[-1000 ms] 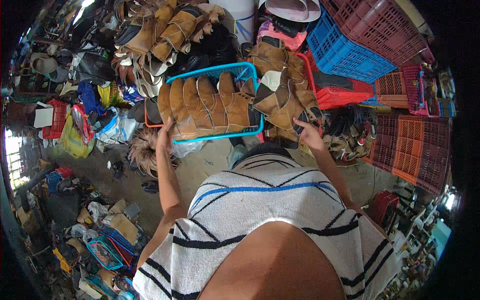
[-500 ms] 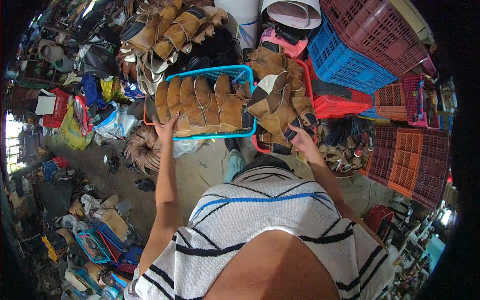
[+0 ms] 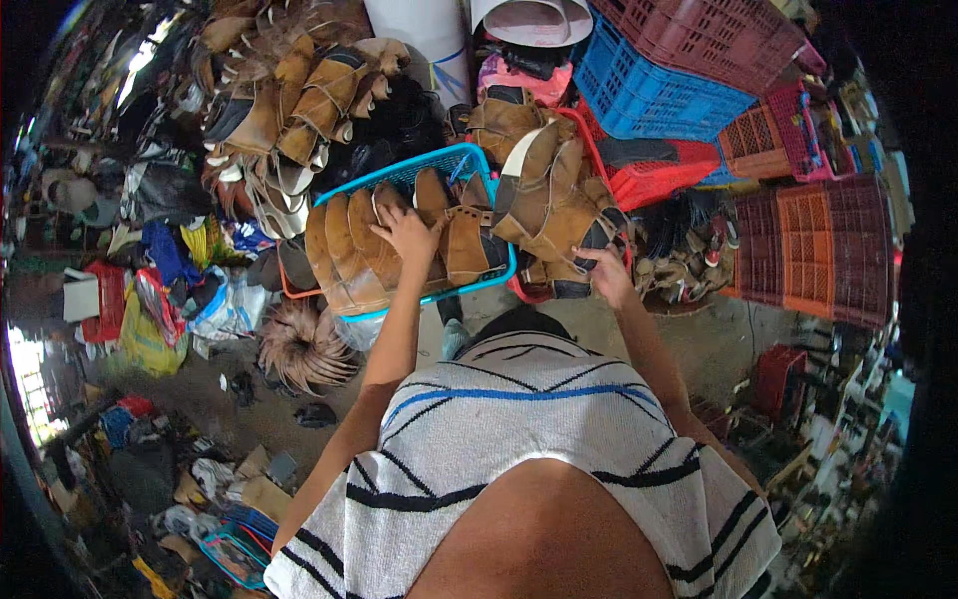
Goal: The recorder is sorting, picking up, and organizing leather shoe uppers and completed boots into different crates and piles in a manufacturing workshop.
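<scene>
A turquoise plastic basket (image 3: 471,150) in front of me holds a row of brown leather shoe uppers (image 3: 349,235). Spread across their tops, near the middle of the row, is my left hand (image 3: 407,237), its fingers apart and gripping nothing. My right hand (image 3: 606,272) pinches the dark end of a brown leather shoe upper (image 3: 547,205) with a whitish lining patch. That upper lies tilted over more uppers in a red basket (image 3: 589,135), right beside the turquoise one. Its underside is hidden.
More brown uppers (image 3: 319,105) are heaped at the far left. Maroon (image 3: 699,45) and blue crates (image 3: 654,80) stack up at the far right, with orange crates (image 3: 806,245) nearer. On the floor at left sits a fanned bundle of brown strips (image 3: 307,344).
My left hand has moved right from the basket's left end to the middle of the row. My right hand keeps its hold on the upper. The view has shifted, and the turquoise basket looks more tilted.
</scene>
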Motion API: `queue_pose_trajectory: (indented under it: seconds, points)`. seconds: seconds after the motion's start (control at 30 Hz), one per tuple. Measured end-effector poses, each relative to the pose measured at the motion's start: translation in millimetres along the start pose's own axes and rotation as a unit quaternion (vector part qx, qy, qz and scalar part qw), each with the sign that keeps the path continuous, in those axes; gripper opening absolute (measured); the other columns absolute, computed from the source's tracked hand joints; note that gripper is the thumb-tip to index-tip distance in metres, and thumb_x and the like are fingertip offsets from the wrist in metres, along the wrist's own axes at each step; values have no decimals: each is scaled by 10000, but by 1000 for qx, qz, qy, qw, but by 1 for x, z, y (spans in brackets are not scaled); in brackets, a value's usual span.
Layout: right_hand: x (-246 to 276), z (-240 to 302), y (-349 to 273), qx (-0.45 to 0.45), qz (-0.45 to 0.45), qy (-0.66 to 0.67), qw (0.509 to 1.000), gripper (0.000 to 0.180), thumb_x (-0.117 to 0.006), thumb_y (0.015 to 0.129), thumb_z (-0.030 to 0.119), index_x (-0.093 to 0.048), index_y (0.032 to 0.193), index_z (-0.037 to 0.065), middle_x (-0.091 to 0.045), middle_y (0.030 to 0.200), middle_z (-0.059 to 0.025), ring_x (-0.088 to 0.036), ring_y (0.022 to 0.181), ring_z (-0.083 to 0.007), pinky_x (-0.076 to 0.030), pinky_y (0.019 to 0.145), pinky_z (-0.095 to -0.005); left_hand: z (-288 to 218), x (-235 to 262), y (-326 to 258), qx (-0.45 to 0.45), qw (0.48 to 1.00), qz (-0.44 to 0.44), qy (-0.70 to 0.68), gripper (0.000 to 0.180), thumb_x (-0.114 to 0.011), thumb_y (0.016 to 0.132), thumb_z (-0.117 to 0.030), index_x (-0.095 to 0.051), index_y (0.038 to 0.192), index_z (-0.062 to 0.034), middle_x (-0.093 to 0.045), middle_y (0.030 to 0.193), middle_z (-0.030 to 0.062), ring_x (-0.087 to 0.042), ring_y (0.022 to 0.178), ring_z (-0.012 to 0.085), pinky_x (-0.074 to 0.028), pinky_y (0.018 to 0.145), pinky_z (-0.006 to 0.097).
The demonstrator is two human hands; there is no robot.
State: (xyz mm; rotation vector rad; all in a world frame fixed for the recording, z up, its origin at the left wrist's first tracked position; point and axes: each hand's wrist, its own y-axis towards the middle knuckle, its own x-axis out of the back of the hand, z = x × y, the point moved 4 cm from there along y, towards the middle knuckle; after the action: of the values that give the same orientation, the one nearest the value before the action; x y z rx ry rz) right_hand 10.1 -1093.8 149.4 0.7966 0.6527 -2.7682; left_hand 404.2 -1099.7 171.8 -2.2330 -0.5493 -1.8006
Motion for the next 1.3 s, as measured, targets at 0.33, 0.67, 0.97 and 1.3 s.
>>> queue_pose_trajectory:
  seconds: [0.33, 0.67, 0.97, 1.3]
  points:
    - [1, 20, -37, 37, -90, -147, 984, 415, -771, 659, -62, -620, 1034, 35, -665, 927, -54, -652, 793, -176, -544, 740, -303, 103, -23, 45, 107, 729, 192, -648, 49, -656, 857, -87, -646, 849, -39, -638, 873, 9, -558, 833, 90, -408, 794, 206]
    - [-136, 56, -36, 93, -33, -269, 958, 767, -812, 561, -100, -497, 1249, 28, -595, 1189, -90, -588, 1030, -184, -498, 899, -343, 124, 18, 60, 43, 567, 332, -753, 53, -588, 914, -111, -605, 898, -63, -632, 904, -10, -576, 861, 87, -434, 823, 230]
    - [-190, 58, 11, 1, 21, -306, 952, 783, -824, 539, -51, -476, 1238, 2, -623, 1091, -89, -583, 1029, -177, -488, 876, -327, 115, 22, 55, 84, 563, 349, -745, 69, -580, 920, -115, -592, 885, -57, -636, 917, 9, -580, 869, 93, -442, 809, 235]
    - [-172, 26, 24, 21, -47, -239, 970, 818, -828, 622, -11, -382, 1307, -33, -648, 1046, -110, -619, 970, -182, -495, 876, -316, 124, -19, 63, 97, 572, 303, -756, 56, -583, 904, -89, -570, 854, -69, -613, 853, 4, -564, 822, 97, -432, 769, 242]
